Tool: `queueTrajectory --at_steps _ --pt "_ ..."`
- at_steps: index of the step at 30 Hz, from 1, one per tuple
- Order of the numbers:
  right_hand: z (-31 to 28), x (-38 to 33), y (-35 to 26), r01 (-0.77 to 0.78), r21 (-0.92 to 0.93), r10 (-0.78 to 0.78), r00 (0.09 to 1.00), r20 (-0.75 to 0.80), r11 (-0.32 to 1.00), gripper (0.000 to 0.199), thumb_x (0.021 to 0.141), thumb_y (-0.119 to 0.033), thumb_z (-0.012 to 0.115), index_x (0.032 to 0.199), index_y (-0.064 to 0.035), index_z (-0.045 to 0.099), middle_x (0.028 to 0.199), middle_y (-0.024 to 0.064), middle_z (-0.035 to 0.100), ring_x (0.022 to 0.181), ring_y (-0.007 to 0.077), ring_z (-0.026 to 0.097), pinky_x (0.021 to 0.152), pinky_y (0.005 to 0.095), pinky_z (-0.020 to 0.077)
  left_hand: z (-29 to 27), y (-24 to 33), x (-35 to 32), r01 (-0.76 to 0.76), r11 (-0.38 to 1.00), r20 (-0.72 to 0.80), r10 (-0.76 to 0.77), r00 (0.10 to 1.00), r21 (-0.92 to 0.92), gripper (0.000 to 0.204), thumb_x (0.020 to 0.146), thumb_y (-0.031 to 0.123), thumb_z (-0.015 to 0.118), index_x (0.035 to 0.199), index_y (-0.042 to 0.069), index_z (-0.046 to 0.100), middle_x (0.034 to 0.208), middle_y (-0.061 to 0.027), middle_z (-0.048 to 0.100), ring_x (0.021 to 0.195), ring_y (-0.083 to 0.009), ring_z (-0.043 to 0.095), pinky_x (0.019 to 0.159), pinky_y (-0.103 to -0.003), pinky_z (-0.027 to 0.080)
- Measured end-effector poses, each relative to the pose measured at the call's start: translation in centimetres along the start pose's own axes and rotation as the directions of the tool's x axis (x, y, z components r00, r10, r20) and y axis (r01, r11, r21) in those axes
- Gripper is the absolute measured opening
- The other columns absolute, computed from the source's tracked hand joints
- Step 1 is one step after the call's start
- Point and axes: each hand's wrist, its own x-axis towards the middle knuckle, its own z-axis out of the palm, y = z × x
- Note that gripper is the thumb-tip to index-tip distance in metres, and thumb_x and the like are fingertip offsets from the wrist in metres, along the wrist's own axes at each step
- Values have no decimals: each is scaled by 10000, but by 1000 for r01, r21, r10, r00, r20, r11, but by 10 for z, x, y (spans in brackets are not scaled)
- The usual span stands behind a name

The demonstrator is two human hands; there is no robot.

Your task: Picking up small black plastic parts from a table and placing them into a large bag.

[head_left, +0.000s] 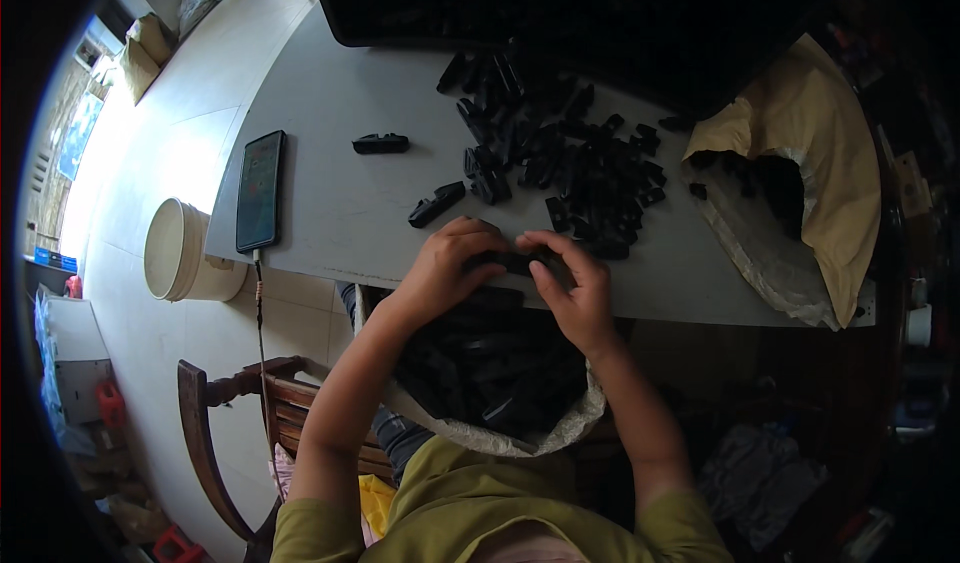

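Observation:
My left hand (447,265) and my right hand (572,285) meet at the near edge of the grey table (330,203), both gripping one small black plastic part (512,261) between their fingertips. Just beyond the hands lies a pile of several similar black parts (560,153). Two loose black parts lie apart to the left, one (381,144) farther back and one (436,205) near my left hand. Below the hands, on my lap, an open sack (500,368) holds more black parts.
A dark phone (260,191) with a cable lies at the table's left edge. A tan and white sack (800,193) gapes open at the right. A white bucket (180,253) stands on the tiled floor, and a wooden chair (225,403) is at lower left.

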Motion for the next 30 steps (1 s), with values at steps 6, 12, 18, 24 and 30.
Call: queueTrajectory --at_steps 6,12,18,24,30 --pt "2 -6 7 55 -238 -52 998 22 970 317 807 24 597 1122 9 576 1076 121 636 1053 241 601 873 289 481 0 0 1 -12 1000 -9 12 1000 11 257 672 24 697 922 35 640 933 -110 615 895 -297 562 789 -360 471" --pt "-9 -8 1 135 -501 -117 991 68 855 340 726 40 672 1058 -24 632 1018 106 601 929 241 603 775 295 498 -2 0 1 8 1000 0 -8 1000 12 249 673 19 703 914 30 640 941 -108 614 890 -289 564 776 -357 477" --pt "-15 -9 5 -71 -341 72 997 -10 937 297 683 69 694 968 9 637 960 93 585 834 201 612 707 272 502 0 0 1 27 1000 4 -26 1000 -6 259 667 15 711 917 33 646 957 -107 615 899 -285 568 783 -357 483" --pt "-25 -4 3 -35 -387 72 994 82 921 289 630 47 749 900 29 648 881 91 622 777 201 637 672 272 513 1 -1 -1 46 998 -9 -47 999 -42 248 658 3 713 901 28 665 932 -110 632 900 -282 586 775 -353 494" --pt "-5 5 5 49 -418 -4 994 109 907 294 602 15 778 868 25 652 854 94 628 758 218 640 667 285 514 1 -3 0 51 997 38 -49 998 -61 264 640 -5 718 898 29 672 936 -116 644 906 -282 599 791 -350 495"
